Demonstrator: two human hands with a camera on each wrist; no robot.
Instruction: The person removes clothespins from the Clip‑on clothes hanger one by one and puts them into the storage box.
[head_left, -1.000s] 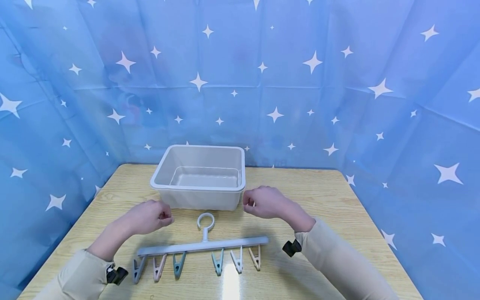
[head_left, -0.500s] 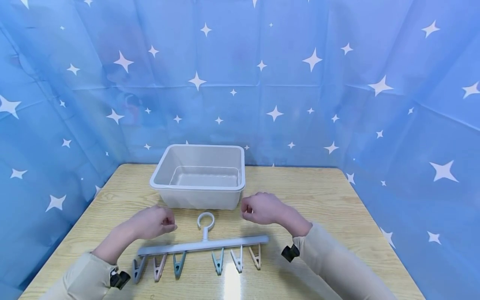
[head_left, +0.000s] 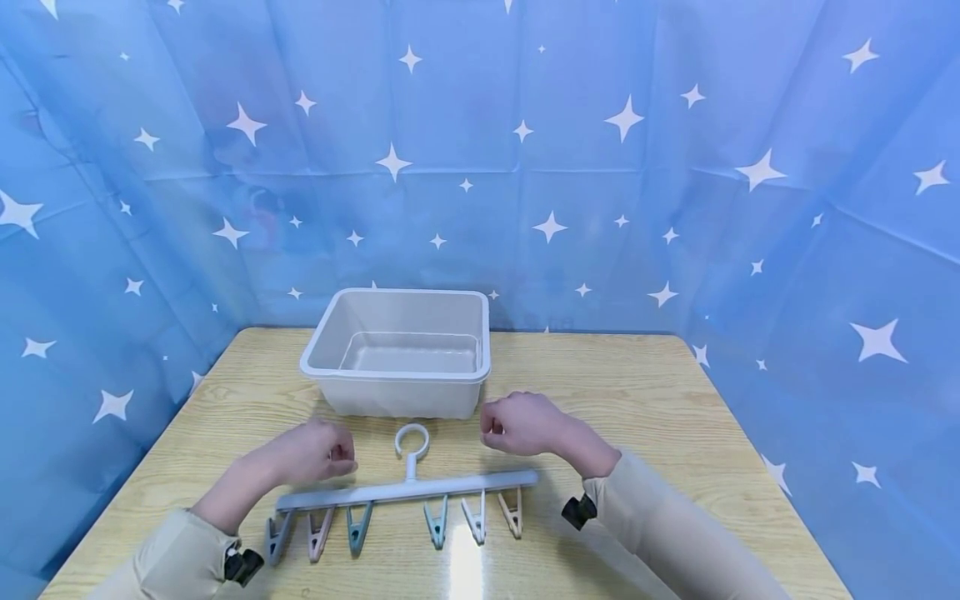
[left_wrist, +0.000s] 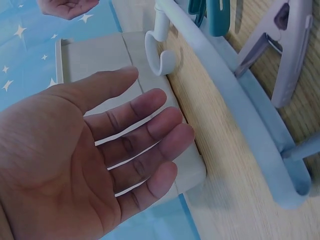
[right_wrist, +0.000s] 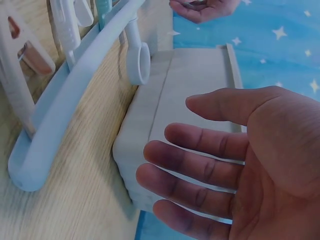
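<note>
A person's two pale sleeves, left (head_left: 176, 554) and right (head_left: 675, 529), come in from the near edge, each with a small black device at the cuff. Between them a pale blue hanger (head_left: 405, 492) lies on the wooden table (head_left: 600, 375), its bar slightly slanted, the right end farther away. Six clips sit along its near side: grey-blue (head_left: 277, 546), pink (head_left: 316, 546) and teal (head_left: 357, 540) on the left, then a gap, then another teal one (head_left: 437, 535), a white one (head_left: 477, 529) and a beige one (head_left: 514, 525).

The left hand (head_left: 311, 450) is poised near the bar's left half; the right hand (head_left: 525, 423) is beyond the bar's right end, near the tub's closest right corner. Both are relaxed and bare-palmed, fingers slightly bent and parted. The hanger's hook (head_left: 411, 468) points away between them.

Behind the hook stands a grey plastic tub (head_left: 397, 400). Farthest back hangs a blue curtain (head_left: 480, 100) with white stars.
</note>
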